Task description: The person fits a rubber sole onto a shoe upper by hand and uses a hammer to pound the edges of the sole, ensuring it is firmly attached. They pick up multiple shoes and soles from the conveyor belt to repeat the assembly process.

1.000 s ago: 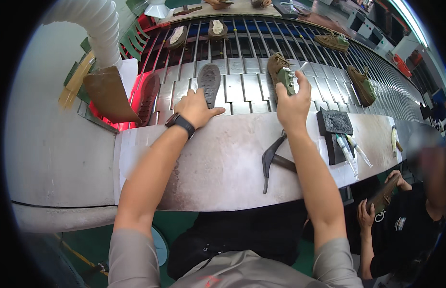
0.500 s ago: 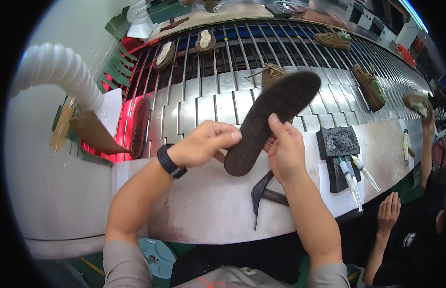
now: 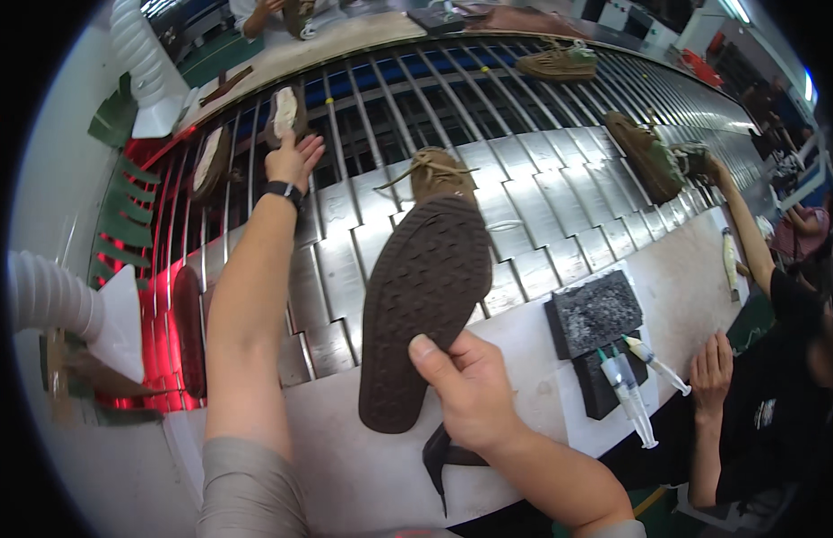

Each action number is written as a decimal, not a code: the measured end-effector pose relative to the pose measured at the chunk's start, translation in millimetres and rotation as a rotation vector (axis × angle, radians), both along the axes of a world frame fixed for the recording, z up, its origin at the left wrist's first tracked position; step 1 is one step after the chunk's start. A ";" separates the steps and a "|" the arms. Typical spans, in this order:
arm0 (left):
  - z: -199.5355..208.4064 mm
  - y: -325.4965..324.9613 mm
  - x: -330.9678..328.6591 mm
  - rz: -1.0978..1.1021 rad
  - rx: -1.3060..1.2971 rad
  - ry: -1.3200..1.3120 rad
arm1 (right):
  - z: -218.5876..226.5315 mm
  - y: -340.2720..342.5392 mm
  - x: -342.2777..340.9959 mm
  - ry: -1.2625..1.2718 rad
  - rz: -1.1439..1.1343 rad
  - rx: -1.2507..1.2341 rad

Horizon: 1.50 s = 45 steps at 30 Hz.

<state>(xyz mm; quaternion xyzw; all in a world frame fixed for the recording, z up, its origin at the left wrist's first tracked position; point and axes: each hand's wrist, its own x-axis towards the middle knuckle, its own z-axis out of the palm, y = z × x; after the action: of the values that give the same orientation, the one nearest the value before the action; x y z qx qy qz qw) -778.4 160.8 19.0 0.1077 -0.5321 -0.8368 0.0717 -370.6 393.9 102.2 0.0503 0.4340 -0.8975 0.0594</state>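
My right hand (image 3: 474, 390) grips a dark brown shoe sole (image 3: 425, 300) by its lower right edge, thumb on the patterned face turned toward me. My left hand (image 3: 293, 166) is stretched far over the conveyor, its fingers spread. They overlap the near end of a brown shoe upper with a pale underside (image 3: 284, 108); I cannot tell whether they touch it. A second such upper (image 3: 212, 161) lies to its left. Just beyond the sole stands a laced brown shoe (image 3: 439, 175), partly hidden by it. A black hammer-like tool (image 3: 437, 457) lies under my right hand, partly covered.
Red light falls on another sole (image 3: 190, 332) at the conveyor's left. A black block (image 3: 595, 314) and syringes (image 3: 627, 394) are on the bench to the right. A co-worker's hand (image 3: 712, 368) is near them; the other reaches a shoe. White hoses (image 3: 53, 296) stand left.
My left hand has let go of the sole and reached forward and left toward the uppers. My right hand has kept the sole and turned it. The view has shifted right.
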 end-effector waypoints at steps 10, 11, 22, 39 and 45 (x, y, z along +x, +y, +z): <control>68.6 -23.9 154.6 0.012 -0.050 0.057 | -9.8 -0.3 -6.3 0.079 0.008 0.074; 80.6 -29.0 184.7 -0.015 -0.063 0.077 | -10.7 -1.1 -7.9 0.095 0.008 0.068; 142.0 -58.3 478.9 -0.126 -0.247 0.223 | 0.4 31.7 61.8 0.120 0.026 -0.114; 167.1 -8.7 544.6 -0.011 -0.472 0.712 | -43.3 49.3 172.1 0.237 -0.076 0.160; 193.2 -21.0 566.2 -0.367 -0.355 0.549 | -35.4 40.8 179.6 0.205 -0.058 -0.052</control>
<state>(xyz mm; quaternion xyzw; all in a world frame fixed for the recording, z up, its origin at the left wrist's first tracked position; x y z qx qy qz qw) -212.2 139.9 212.2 -0.2318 -0.6402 -0.7282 0.0781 -191.1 434.7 66.8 -0.0306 0.4128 -0.9102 -0.0102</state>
